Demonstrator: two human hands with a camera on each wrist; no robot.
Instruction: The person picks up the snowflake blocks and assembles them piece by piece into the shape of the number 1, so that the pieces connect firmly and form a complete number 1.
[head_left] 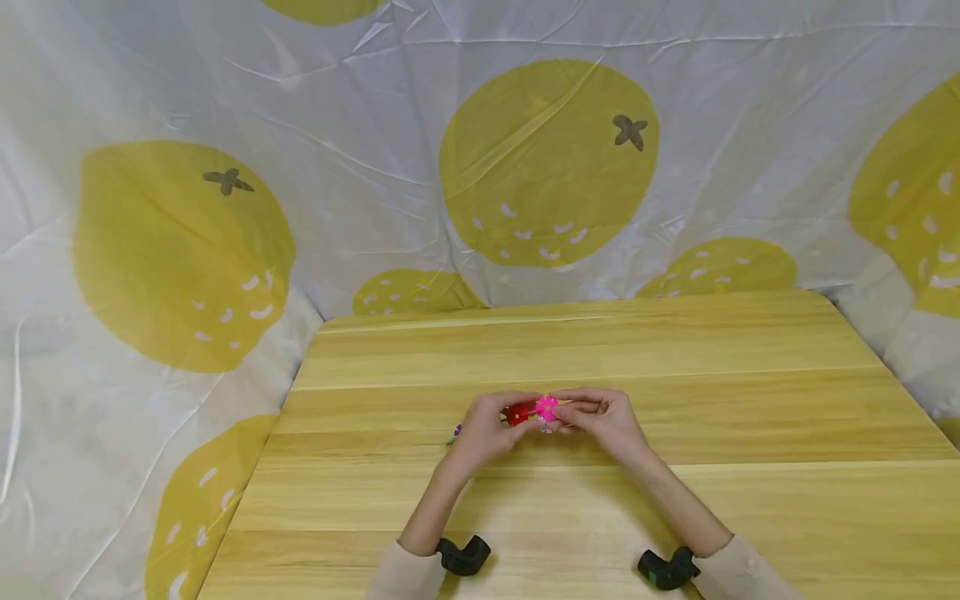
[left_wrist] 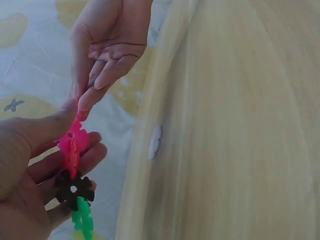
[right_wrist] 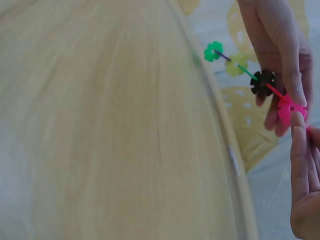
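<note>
A chain of interlocking plastic snowflake discs runs between my two hands above the table. My left hand (head_left: 480, 433) pinches it near its end, with the thumb on a pink disc (left_wrist: 73, 142) in the left wrist view. From there a red disc (left_wrist: 71, 162), a black disc (left_wrist: 74, 189) and a green disc (left_wrist: 83, 220) follow along the palm. In the right wrist view, the chain continues to a yellow disc (right_wrist: 237, 65) and a green end disc (right_wrist: 213, 51). My right hand (head_left: 606, 418) pinches a pink disc (head_left: 547, 407) at the near end, partly hidden by fingertips.
A small white piece (left_wrist: 156, 142) lies on the wooden table (head_left: 360, 500) below the hands. Behind the table hangs a pale cloth (head_left: 375, 167) printed with yellow lemons. A black wrist device (head_left: 463, 556) sits at the left cuff, another (head_left: 667, 569) at the right.
</note>
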